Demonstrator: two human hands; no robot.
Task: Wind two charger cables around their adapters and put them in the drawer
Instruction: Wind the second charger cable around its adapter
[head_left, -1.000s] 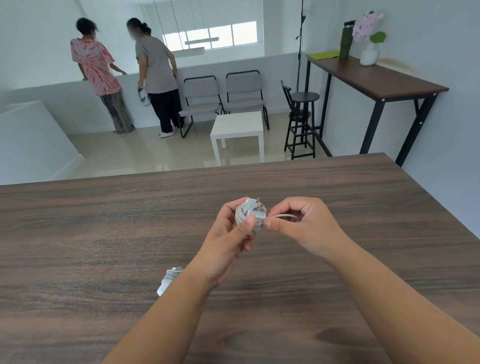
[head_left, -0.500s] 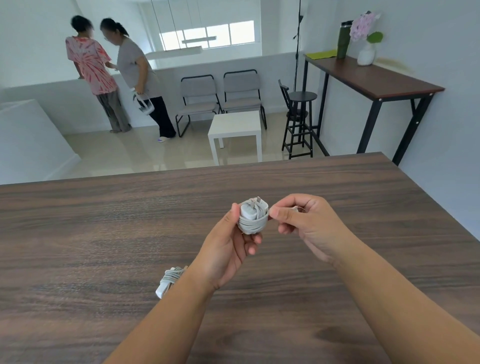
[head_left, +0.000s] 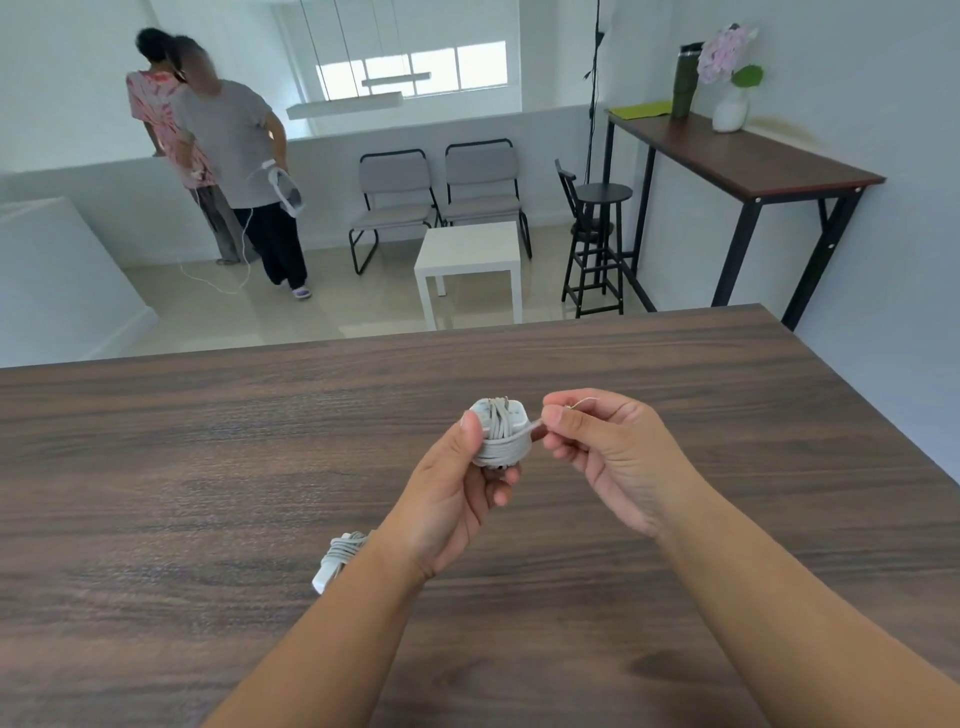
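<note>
First charger: I see a wound charger (head_left: 340, 558) lying on the worktop (head_left: 156, 467), low and left, partly hidden behind my left forearm. I judge that one finished.
Left hand: my left hand (head_left: 452, 493) is curled round the second adapter (head_left: 501, 434), thumb on its left face, fingers under it, holding it above the worktop with the prongs up.
Cable: its cable (head_left: 535, 427) is coiled in many turns round the adapter body; only a short tail runs off to the right.
Right hand: my right hand (head_left: 608, 447) pinches that tail between thumb and forefinger, just beside the adapter, the line taut.
Step in hand: I take this for the last turn of the second winding.
Next move: I would bring the tail round once more and tuck its end under a turn, keeping the left grip firm so the coil does not spring loose.
Drawer: not in view, so I cannot tell where it is; both chargers must yet go there.
</note>
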